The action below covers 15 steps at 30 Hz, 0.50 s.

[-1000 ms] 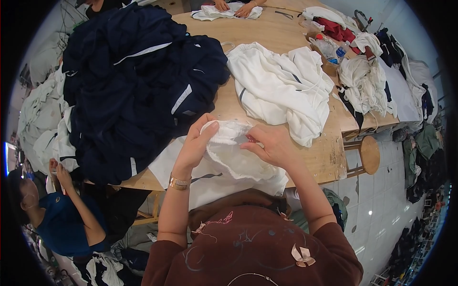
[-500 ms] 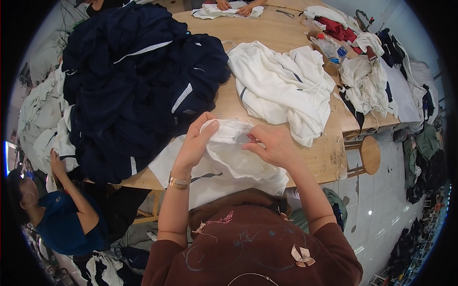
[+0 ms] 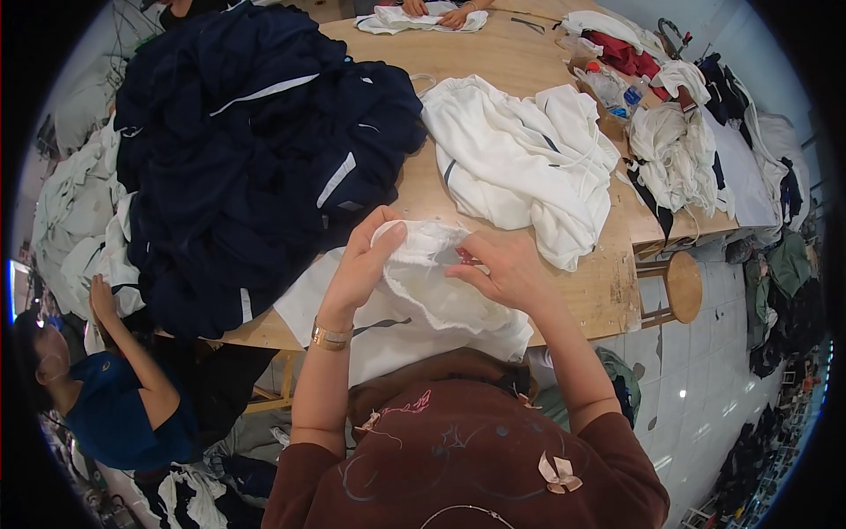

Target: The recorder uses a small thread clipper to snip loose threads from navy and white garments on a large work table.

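A white garment (image 3: 458, 304) with a gathered elastic waistband hangs over the near table edge toward my lap, a dark stripe showing on it. My left hand (image 3: 361, 256) pinches the waistband's left side between thumb and fingers. On the opposite side, my right hand (image 3: 502, 269) is at the waistband's opening, its fingers curled in and the thumb beneath. Something small and red shows between those fingertips, too small to make out. The waistband's far edge is partly behind the right fingers.
A large heap of navy garments (image 3: 256, 159) covers the table's left. White garments (image 3: 524, 163) lie just beyond my hands. Farther right are more white clothes (image 3: 674, 154), bottles (image 3: 608, 84) and a wooden stool (image 3: 683, 286). One co-worker (image 3: 119, 406) is at left; another's hands (image 3: 449, 13) work at the far edge.
My hands and the white garment hold almost the same position, with only a slight shift in the cloth's folds. The co-worker's hand at left has moved a little.
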Each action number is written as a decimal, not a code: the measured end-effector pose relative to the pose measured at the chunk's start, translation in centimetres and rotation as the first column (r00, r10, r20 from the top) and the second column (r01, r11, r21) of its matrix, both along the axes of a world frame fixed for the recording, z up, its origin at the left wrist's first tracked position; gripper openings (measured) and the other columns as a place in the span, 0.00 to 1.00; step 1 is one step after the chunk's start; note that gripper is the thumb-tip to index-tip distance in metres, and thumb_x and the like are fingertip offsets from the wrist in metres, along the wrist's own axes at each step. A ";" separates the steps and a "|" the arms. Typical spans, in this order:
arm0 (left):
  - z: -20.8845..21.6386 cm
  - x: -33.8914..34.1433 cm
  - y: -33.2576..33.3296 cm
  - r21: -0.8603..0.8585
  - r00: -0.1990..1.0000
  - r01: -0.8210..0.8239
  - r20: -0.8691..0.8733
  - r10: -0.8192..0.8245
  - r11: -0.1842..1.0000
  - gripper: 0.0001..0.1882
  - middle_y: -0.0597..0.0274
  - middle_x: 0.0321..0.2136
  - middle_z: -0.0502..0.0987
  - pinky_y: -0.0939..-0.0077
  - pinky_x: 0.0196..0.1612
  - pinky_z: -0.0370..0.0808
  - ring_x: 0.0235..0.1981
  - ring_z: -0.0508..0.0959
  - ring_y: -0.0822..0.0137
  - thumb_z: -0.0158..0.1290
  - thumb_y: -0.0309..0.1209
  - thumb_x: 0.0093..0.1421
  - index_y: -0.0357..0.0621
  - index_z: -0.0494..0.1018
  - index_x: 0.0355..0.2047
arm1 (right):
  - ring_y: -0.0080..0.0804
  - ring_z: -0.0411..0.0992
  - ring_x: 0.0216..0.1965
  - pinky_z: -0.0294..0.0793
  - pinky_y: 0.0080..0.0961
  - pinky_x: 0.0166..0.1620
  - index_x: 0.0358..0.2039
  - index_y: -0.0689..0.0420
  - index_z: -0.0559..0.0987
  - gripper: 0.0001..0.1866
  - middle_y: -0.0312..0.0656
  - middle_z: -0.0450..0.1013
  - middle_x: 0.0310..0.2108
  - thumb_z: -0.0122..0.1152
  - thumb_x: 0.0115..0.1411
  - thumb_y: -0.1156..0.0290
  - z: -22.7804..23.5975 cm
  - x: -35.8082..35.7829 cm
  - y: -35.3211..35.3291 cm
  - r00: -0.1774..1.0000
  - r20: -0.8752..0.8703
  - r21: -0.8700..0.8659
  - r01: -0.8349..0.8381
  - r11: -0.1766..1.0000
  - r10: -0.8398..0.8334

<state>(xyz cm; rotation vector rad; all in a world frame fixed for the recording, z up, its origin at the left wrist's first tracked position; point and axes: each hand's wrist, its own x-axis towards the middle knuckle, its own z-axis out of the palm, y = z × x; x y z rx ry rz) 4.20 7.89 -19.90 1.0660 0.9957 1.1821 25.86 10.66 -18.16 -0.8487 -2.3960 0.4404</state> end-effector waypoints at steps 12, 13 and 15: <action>0.5 0.6 0.0 0.104 0.993 -0.058 -0.100 0.069 0.993 0.08 0.74 0.24 0.68 0.89 0.31 0.62 0.27 0.64 0.85 0.48 0.32 0.61 0.41 0.66 0.30 | 0.16 0.53 0.18 0.55 0.16 0.22 0.34 0.58 0.73 0.10 0.28 0.60 0.16 0.60 0.55 0.67 -1.2 -1.8 -0.5 0.776 -0.503 -0.672 -0.073 0.737 -0.381; 0.5 0.6 -0.1 0.102 0.992 -0.059 -0.101 0.069 0.993 0.08 0.74 0.24 0.68 0.89 0.31 0.62 0.27 0.64 0.85 0.48 0.32 0.61 0.41 0.66 0.30 | 0.13 0.52 0.19 0.54 0.14 0.22 0.35 0.58 0.73 0.11 0.27 0.60 0.17 0.61 0.54 0.68 -1.0 -2.5 -1.0 0.825 -0.444 -0.618 0.001 0.786 -0.350; 0.6 0.7 -0.2 0.121 0.988 -0.067 -0.128 0.082 0.990 0.07 0.74 0.24 0.68 0.89 0.30 0.62 0.27 0.64 0.85 0.49 0.31 0.61 0.41 0.66 0.30 | 0.08 0.54 0.20 0.51 0.10 0.22 0.39 0.56 0.72 0.12 0.24 0.59 0.19 0.59 0.54 0.77 -0.4 -3.4 -1.4 0.850 -0.414 -0.599 0.015 0.801 -0.325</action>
